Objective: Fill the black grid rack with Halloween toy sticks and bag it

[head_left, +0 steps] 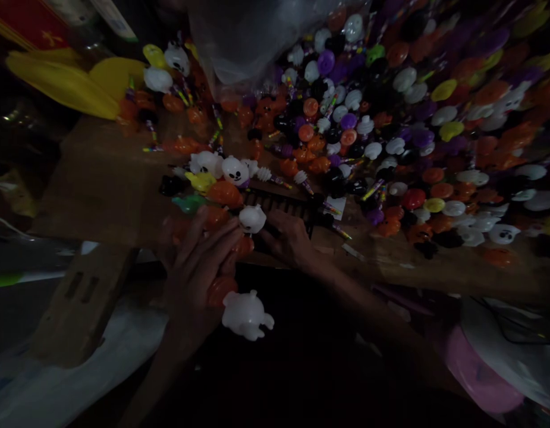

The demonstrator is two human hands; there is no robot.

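My left hand is closed around a cluster of small plastic toy figures at the table's front edge. Orange figures show beside its palm, and a white figure sticks out below it, over the dark gap. A white round-headed figure stands between my two hands, by the left fingertips. My right hand is just right of that figure, its fingers curled; their tips are too dark to show what they hold. Behind the hands lie a white skull-faced figure, a yellow figure and an orange one.
A black ridged rack lies behind my right hand on the wooden table. Many toy figures, some on candy-coloured tubes, heap up at the back and right. A clear plastic bag and a yellow object are at the back.
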